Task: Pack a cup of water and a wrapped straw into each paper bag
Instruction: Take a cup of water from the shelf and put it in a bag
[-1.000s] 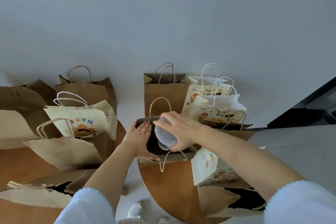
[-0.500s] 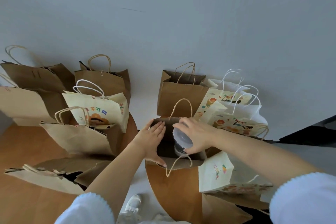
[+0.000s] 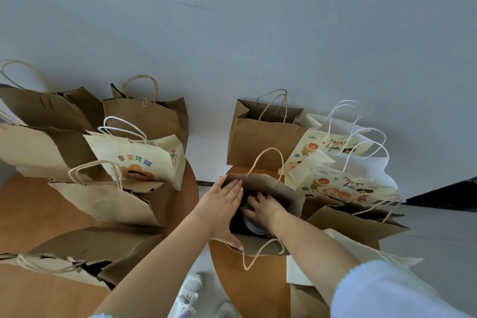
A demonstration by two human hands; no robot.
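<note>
Right hand (image 3: 260,208), inside open brown paper bag (image 3: 289,204): fingers curled over clear lidded plastic cup (image 3: 254,224), cup low in the bag. Left hand (image 3: 222,210): flat, fingers straight, pressing the bag's left wall.

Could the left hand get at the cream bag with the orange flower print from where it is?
Probably yes. The left hand only steadies the brown bag's rim, and the cream flower-print bag stands just across the gap, on the left table, nothing between.

Matt brown paper bag (image 3: 284,196), clear glossy plastic cup (image 3: 254,224), smooth wooden table (image 3: 247,289).
</note>
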